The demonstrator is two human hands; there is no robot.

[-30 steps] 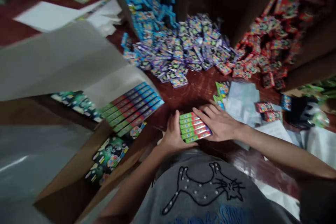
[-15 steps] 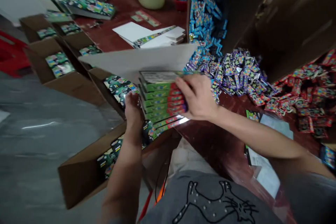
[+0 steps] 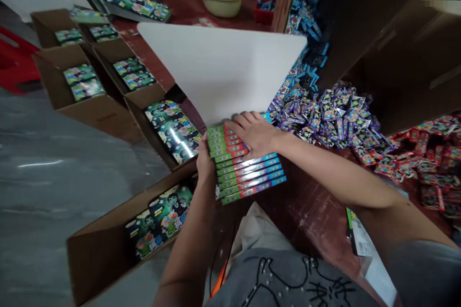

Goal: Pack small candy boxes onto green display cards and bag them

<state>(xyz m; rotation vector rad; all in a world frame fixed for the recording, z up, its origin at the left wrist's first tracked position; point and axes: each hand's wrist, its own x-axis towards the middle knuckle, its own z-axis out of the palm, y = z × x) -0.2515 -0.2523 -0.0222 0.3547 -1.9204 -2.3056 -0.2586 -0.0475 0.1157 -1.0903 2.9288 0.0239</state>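
A stack of flat printed boxes lies tilted in front of me, its edges banded green, red, purple and blue. Gripping its left side is my left hand, with the fingers partly hidden behind the boxes. My right hand reaches over the upper part of the stack, fingers bent across its far side and palm against the edges. Directly behind the boxes rises a large white panel; where its lower edge meets the stack is covered by the boxes and my right hand.
Open cartons holding dark green printed packs line the left. Purple packets, red packets and blue packets lie in heaps to the right. A pale yellow basin stands on the red table.
The stack has tipped down and spread, showing more of its banded edges. The white panel now stands taller behind it. Both hands have shifted, staying at the boxes.
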